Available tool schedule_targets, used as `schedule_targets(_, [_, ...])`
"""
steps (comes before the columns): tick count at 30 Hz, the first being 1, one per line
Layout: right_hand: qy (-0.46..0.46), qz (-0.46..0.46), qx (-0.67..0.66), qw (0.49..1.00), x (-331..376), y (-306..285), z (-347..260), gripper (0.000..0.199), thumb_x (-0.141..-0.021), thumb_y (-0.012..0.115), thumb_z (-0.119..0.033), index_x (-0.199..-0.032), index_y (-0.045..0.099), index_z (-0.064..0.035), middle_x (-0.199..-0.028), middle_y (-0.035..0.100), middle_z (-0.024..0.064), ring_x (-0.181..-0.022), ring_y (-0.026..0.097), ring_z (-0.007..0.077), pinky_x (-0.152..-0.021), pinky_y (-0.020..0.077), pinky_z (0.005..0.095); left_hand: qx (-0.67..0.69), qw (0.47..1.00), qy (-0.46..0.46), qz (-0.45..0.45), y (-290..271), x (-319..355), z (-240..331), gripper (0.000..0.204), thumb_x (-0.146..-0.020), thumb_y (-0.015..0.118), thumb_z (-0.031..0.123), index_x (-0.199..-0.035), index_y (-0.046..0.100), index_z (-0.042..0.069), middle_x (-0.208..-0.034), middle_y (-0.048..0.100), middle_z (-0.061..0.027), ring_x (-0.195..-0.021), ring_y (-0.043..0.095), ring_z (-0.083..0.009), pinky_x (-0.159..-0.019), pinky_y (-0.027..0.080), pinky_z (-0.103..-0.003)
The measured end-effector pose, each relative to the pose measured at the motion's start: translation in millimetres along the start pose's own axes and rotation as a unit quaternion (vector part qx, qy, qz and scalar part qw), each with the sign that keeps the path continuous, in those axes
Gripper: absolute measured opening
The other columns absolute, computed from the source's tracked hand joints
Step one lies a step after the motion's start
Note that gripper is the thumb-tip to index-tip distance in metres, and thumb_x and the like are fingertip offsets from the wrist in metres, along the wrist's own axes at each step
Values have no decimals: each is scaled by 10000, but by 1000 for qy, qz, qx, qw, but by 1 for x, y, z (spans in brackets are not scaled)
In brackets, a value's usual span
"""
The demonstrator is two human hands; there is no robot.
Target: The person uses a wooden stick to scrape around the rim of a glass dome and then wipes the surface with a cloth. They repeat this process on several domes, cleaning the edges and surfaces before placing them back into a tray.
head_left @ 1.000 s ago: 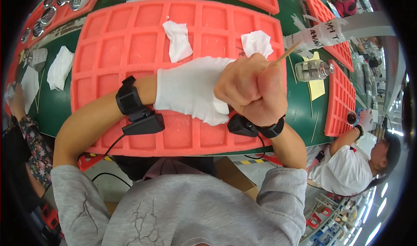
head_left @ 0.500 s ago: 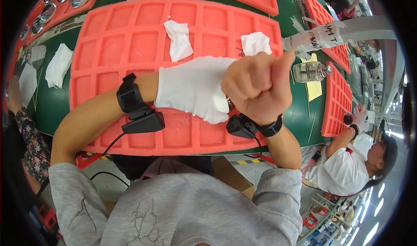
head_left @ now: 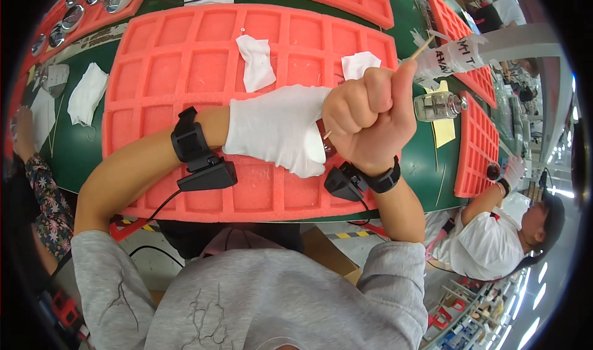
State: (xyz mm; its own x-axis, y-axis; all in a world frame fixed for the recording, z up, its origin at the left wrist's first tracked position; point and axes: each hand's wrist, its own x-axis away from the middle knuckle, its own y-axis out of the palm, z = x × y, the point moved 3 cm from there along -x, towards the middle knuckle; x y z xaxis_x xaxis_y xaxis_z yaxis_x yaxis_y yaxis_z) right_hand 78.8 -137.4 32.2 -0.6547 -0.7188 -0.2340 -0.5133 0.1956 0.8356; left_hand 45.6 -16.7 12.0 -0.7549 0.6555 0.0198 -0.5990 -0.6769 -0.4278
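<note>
My left hand [head_left: 278, 127], in a white glove, is closed around a dark, shiny piece [head_left: 329, 147], mostly hidden between the two hands. Bare and curled into a fist with the thumb up, my right hand [head_left: 370, 121] grips a thin wooden stick [head_left: 421, 48]. One end of the stick sticks out past the thumb; the other shows beside the dark piece. Both hands are above a red foam tray [head_left: 148, 107] with square compartments. Two white cloths [head_left: 256, 63] lie on the tray beyond my hands.
To the right, a glass jar with a metal top [head_left: 435, 106] stands by yellow paper [head_left: 445, 134]. A white cloth [head_left: 87, 95] lies on the green table [head_left: 68, 158] at left. More foam trays [head_left: 474, 143] surround mine. A co-worker [head_left: 494, 226] sits at right; another person's arm [head_left: 37, 171] is at left.
My right hand has turned slightly, and the stick now shows clearly at both ends. My left hand keeps its grip almost in place. The view has shifted a little.
</note>
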Motion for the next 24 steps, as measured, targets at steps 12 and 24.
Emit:
schedule_targets(12, [-49, -122, 370, 920, 7, 18, 6, 624, -1095, 271, -542, -620, 217, -141, -482, 171, -60, -392, 123, 100, -383, 122, 294, -9, 999, 50, 10, -3, 4, -1, 400, -669, 746, 212, -934, 534, 1, -819, 633, -165, -754, 620, -361, -655, 492, -413])
schedule_targets(24, [-33, -90, 271, 958, 6, 17, 15, 638, -1078, 331, -555, -608, 245, -132, -480, 197, -59, -385, 144, 102, -392, 122, 290, 47, 995, 67, 50, -5, 6, -5, 389, -682, 761, 182, -953, 540, 9, -754, 611, -142, -710, 620, -269, -622, 488, -373])
